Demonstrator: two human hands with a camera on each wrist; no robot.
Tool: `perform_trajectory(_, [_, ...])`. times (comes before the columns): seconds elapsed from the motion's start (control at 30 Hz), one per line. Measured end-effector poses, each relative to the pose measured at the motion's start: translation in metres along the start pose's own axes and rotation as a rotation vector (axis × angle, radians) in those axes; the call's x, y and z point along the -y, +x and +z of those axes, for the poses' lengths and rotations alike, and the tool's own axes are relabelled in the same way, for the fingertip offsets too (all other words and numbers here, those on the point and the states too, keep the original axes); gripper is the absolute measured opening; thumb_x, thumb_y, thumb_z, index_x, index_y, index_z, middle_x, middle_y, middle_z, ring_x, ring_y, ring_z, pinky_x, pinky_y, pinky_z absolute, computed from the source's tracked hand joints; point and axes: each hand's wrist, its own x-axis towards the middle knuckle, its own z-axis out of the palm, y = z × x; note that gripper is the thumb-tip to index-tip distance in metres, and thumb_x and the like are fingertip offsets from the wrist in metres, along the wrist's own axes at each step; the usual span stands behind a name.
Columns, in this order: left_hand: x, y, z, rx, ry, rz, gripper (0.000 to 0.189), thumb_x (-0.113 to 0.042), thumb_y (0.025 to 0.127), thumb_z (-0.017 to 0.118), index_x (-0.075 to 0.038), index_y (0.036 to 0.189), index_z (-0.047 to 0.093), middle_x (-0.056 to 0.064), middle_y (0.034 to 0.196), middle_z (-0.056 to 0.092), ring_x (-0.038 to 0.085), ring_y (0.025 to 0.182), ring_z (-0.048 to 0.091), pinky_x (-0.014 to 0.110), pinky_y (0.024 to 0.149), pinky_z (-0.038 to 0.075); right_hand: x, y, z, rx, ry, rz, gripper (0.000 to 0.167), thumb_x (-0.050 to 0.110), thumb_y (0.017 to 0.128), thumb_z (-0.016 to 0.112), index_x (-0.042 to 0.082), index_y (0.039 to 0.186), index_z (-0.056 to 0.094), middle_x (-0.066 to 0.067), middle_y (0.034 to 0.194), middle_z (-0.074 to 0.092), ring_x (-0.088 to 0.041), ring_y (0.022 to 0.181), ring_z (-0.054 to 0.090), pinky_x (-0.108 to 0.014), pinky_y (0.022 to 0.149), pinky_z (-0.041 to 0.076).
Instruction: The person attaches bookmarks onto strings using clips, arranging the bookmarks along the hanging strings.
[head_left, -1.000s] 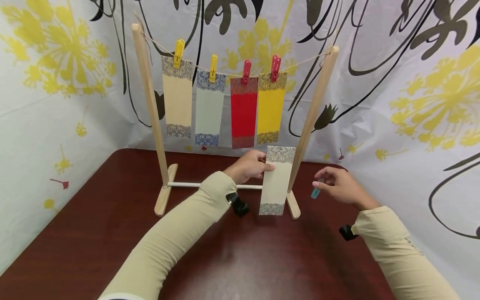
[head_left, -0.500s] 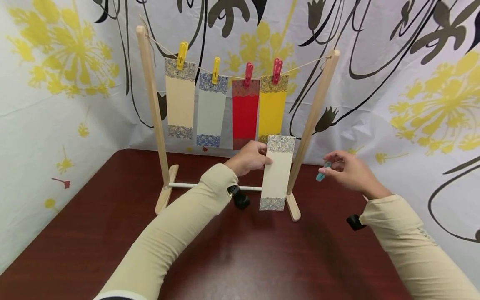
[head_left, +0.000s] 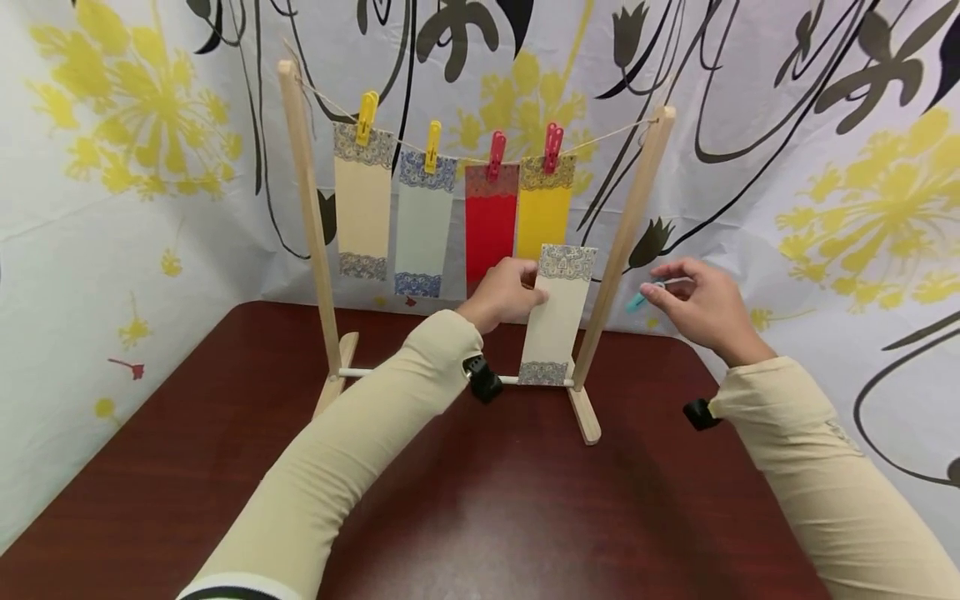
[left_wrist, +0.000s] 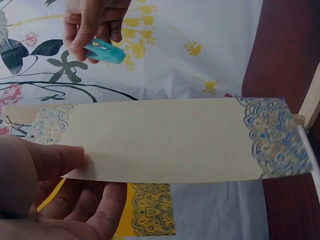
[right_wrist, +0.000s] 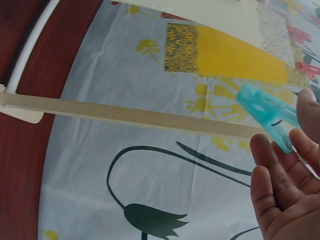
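Note:
My left hand [head_left: 504, 292] pinches the left edge of a cream card [head_left: 557, 321] with patterned lace-like bands at both ends. In the left wrist view the thumb lies on the face of the card [left_wrist: 165, 142] and the other fingers are behind it. The card hangs upright in front of the yellow card [head_left: 543, 212] and beside the right post. Right of that post, my right hand [head_left: 705, 304] holds a teal clothespin [head_left: 642, 298] between thumb and fingers. In the right wrist view the clothespin [right_wrist: 265, 112] points away from the palm.
A string [head_left: 611, 136] spans two wooden posts [head_left: 628, 225]. Yellow pegs [head_left: 432, 148] hold a beige card [head_left: 363, 204] and a pale grey card [head_left: 423, 225]; red pegs [head_left: 497, 156] hold the red [head_left: 489, 225] and yellow cards. The stand sits on a dark red table [head_left: 480, 500].
My left hand has raised the cream card, which now overlaps the yellow card's lower part. My right hand has risen with the teal clothespin, which has turned closer to level.

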Motion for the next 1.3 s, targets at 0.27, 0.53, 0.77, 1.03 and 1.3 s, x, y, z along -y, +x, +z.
perform_trajectory(0.27, [-0.014, 0.007, -0.004, -0.002, 0.036, 0.071, 0.01, -0.014, 0.093, 0.064, -0.005, 0.091, 0.061, 0.008, 0.111, 0.064, 0.021, 0.106, 0.058, 0.03, 0.08, 0.05, 0.011, 0.019, -0.005, -0.048, 0.08, -0.042, 0.031, 0.022, 0.095, 0.064, -0.003, 0.114, 0.06, -0.021, 0.107, 0.066, 0.017, 0.075, 0.055, -0.013, 0.055, 0.044])
perform_trajectory(0.53, [-0.026, 0.017, -0.001, -0.039, -0.006, 0.066, 0.017, -0.015, 0.093, 0.065, -0.005, 0.083, 0.055, 0.006, 0.093, 0.063, 0.019, 0.085, 0.055, 0.027, 0.068, 0.047, 0.018, 0.034, -0.014, -0.135, 0.081, -0.013, 0.037, 0.022, 0.092, 0.068, -0.003, 0.118, 0.063, -0.02, 0.109, 0.065, 0.022, 0.08, 0.053, -0.007, 0.069, 0.042])
perform_trajectory(0.77, [-0.028, 0.025, 0.003, -0.075, -0.08, 0.059, 0.016, -0.013, 0.093, 0.066, -0.005, 0.082, 0.057, 0.005, 0.091, 0.065, 0.017, 0.085, 0.057, 0.026, 0.068, 0.048, 0.026, 0.048, -0.015, -0.198, 0.115, -0.021, 0.034, 0.017, 0.09, 0.071, -0.004, 0.115, 0.063, -0.017, 0.106, 0.067, 0.017, 0.075, 0.056, -0.01, 0.066, 0.044])
perform_trajectory(1.03, [-0.025, 0.031, -0.003, -0.131, -0.133, 0.034, 0.029, -0.016, 0.096, 0.061, -0.007, 0.125, 0.061, 0.007, 0.11, 0.065, 0.018, 0.097, 0.06, 0.029, 0.078, 0.051, 0.041, 0.061, -0.011, -0.221, 0.199, -0.037, 0.032, 0.01, 0.088, 0.072, -0.005, 0.114, 0.062, -0.005, 0.097, 0.065, 0.011, 0.079, 0.059, -0.012, 0.067, 0.045])
perform_trajectory(1.3, [-0.029, 0.038, -0.004, -0.182, -0.145, 0.041, 0.047, -0.017, 0.097, 0.061, -0.008, 0.141, 0.048, 0.009, 0.126, 0.06, 0.019, 0.114, 0.056, 0.029, 0.087, 0.05, 0.053, 0.075, -0.016, -0.3, 0.258, -0.104, 0.027, 0.005, 0.087, 0.072, -0.004, 0.111, 0.063, 0.009, 0.087, 0.062, 0.003, 0.074, 0.062, -0.014, 0.064, 0.045])
